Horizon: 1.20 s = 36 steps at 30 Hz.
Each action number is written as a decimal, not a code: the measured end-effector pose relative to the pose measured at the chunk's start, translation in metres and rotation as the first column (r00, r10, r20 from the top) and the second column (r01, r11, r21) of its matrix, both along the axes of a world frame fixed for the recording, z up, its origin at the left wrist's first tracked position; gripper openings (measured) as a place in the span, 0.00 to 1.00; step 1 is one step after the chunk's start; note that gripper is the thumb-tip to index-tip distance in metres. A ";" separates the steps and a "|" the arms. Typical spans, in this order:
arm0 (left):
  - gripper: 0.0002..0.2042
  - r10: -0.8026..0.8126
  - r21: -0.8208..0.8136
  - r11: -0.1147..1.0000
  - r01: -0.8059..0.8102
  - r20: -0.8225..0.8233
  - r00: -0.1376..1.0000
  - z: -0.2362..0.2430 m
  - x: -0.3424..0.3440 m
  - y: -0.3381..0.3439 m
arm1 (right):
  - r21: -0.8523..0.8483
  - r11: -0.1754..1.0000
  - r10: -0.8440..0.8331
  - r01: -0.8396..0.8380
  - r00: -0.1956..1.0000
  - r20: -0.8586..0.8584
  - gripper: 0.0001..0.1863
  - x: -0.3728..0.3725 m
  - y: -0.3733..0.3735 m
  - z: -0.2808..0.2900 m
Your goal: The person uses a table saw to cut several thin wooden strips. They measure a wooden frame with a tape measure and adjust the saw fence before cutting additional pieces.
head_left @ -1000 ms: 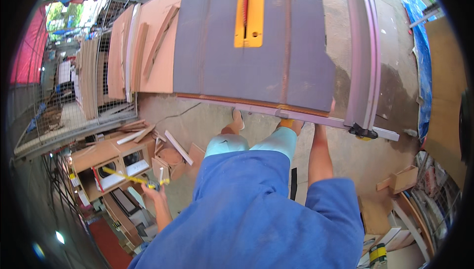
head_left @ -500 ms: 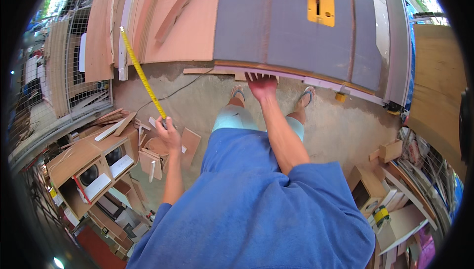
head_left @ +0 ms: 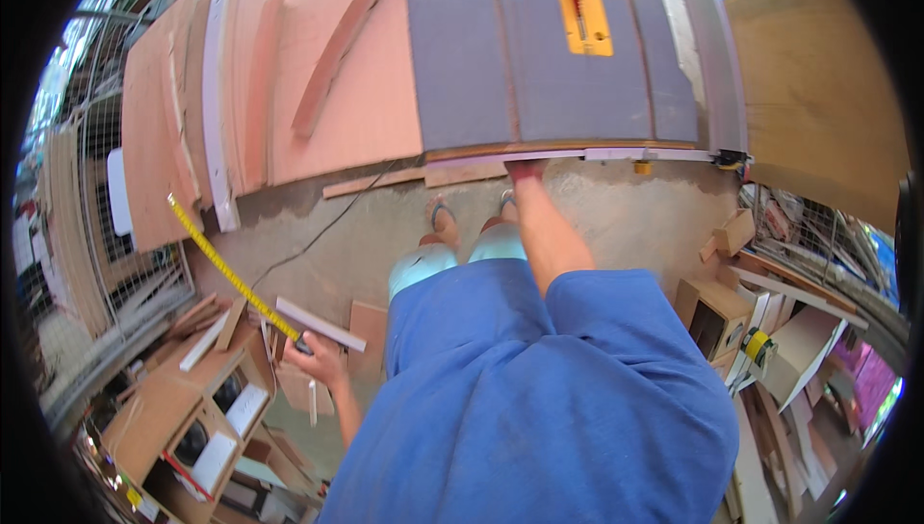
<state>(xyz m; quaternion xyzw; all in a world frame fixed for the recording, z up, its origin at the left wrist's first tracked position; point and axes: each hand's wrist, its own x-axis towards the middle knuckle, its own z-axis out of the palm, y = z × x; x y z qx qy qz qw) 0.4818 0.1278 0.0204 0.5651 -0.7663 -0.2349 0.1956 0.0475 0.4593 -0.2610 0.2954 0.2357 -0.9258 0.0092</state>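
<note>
Low on the left, my left hand (head_left: 318,364) is closed round a tape measure (head_left: 303,342). Its yellow blade (head_left: 231,276) runs out up and to the left, with the free end over the floor beside the plywood's near edge. My right hand (head_left: 526,169) reaches under the near edge of a grey table saw (head_left: 558,101); the tabletop hides its fingers. A yellow insert plate (head_left: 589,24) with a blade slot is set into the saw top.
Left of the saw, a plywood sheet (head_left: 342,153) carries loose wood strips (head_left: 346,48). A black cable (head_left: 318,245) crosses the concrete floor. Wooden cabinets (head_left: 159,404) and offcuts stand at the lower left. More boxes (head_left: 717,307) and boards lie at the right.
My left hand has moved down with the tape measure, and the blade's tip has left the plywood's white strip. The right hand has slipped under the saw's edge. The whole view has turned.
</note>
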 end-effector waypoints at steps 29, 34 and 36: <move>0.36 -0.312 -0.252 0.876 0.410 0.352 0.882 -0.084 -0.370 -0.377 | 0.435 0.345 0.194 -0.832 0.517 0.834 0.17 0.301 0.229 0.195; 0.44 -0.039 -0.494 0.799 0.341 0.524 0.851 -0.063 -0.415 -0.308 | 0.360 0.326 0.175 -0.874 0.430 0.885 0.18 0.375 0.202 0.186; 0.38 -0.328 -0.534 0.677 0.507 0.399 0.856 -0.040 -0.419 -0.289 | 0.418 0.226 0.234 -0.880 0.465 0.854 0.19 0.393 0.191 0.163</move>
